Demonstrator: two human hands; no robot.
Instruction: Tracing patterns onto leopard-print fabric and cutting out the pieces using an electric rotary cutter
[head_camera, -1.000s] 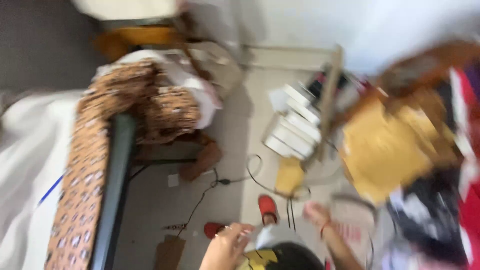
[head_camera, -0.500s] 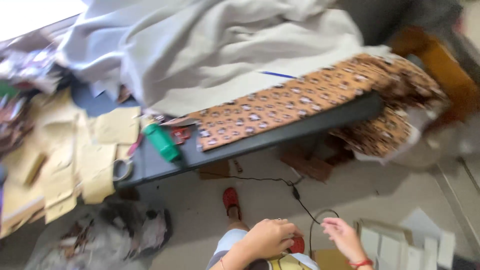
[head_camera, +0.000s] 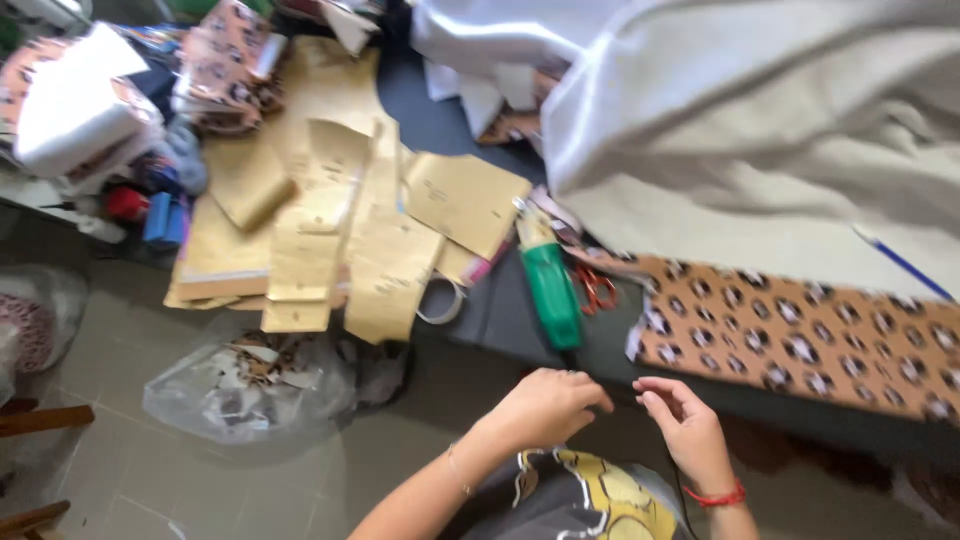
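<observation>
Compared with half a second back, the view has swung left and closer: the green-handled tool that sat mid-table is now just past my hands, and both hands have come up to the table's near edge.

My left hand (head_camera: 545, 405) is curled, fingertips pinched toward the right, and my right hand (head_camera: 685, 425) is half open with fingers bent toward it. They nearly meet at the near edge of the dark table (head_camera: 500, 310). I can't tell if they're pinching anything; if so, it's too small to see. Red band on the right wrist, thin bracelet on the left.

Just beyond them lies the green-handled tool (head_camera: 550, 280), pointing near to far, with red-handled scissors (head_camera: 597, 288) touching its right side. Probably parked there to stay in easy reach.

To the right, the leopard-print fabric (head_camera: 800, 340) is spread flat along the near edge, with a big heap of grey-white cloth (head_camera: 760, 130) bunched up behind it, looks pushed back to keep the print piece clear.

To the left, tan paper pattern pieces (head_camera: 340, 220) overlap in a loose pile and hang off the edge. Further left are folded print scraps and a white bundle (head_camera: 70, 110). Down on the floor sits a clear plastic bag of scraps (head_camera: 250, 385).
</observation>
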